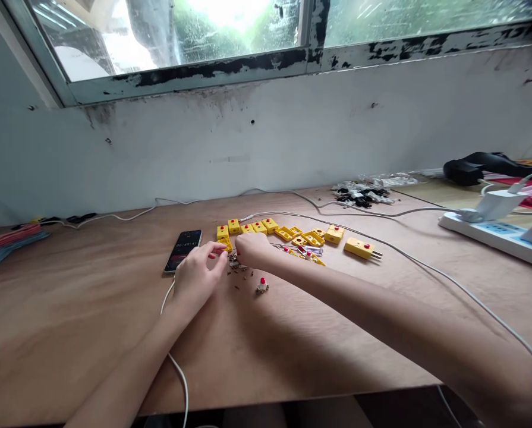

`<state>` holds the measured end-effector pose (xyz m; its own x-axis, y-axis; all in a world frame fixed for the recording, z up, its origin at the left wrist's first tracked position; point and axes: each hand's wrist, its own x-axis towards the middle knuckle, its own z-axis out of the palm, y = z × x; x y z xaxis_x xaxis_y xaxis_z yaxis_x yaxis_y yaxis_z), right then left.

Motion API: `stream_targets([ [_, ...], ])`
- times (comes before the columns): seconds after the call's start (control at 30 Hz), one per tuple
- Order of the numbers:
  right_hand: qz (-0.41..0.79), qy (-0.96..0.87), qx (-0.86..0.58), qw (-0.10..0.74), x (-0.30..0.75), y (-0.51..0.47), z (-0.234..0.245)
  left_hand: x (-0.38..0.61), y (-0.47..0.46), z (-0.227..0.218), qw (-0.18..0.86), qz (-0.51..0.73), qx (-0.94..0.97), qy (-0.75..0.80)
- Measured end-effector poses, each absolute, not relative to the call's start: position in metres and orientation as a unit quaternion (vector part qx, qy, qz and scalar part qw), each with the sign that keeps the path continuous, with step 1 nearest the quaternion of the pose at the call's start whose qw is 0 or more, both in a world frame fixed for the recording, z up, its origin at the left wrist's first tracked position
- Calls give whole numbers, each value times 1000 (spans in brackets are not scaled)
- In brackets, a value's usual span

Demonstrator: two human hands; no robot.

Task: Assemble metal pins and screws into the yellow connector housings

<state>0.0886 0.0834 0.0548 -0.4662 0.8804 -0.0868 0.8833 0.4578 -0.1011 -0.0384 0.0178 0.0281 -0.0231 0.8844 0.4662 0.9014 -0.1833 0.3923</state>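
My left hand (198,266) is beside the phone with its fingers curled. A small red spot shows among its fingers, but I cannot tell what it is. Just to the right, my right hand (253,249) is closed, its fingertips hidden behind the back of the hand. Both hands hover around small loose metal parts (233,261) on the table. Nearer me stands a white piece with a red top (262,285). Beyond the hands, several yellow blocks with red buttons (259,227) form a curved row. Open yellow shells (314,238) lie to the right of my right hand.
A yellow plug with metal pins (360,248) lies on the right. The lit phone (183,251) is at left, its white cable hanging off the front edge. Another cable (408,255) crosses the table. Black and white parts (364,195) and a power strip (497,235) sit farther right.
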Motion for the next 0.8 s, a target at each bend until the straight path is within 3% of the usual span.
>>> stream_targets([
  [0.2, -108, 834, 541, 0, 85, 92, 51, -40, 19, 24, 5, -315, -712, -628],
  [0.5, -133, 850, 494, -126, 168, 73, 45, -28, 10, 21, -78, -275, -828, -483],
  [0.6, -131, 852, 471, -185, 199, 44, 37, -21, 5, 17, -74, -238, -860, -446],
  [0.8, -103, 872, 432, -204, 202, 16, 16, -17, 4, 16, -47, -210, -851, -479],
])
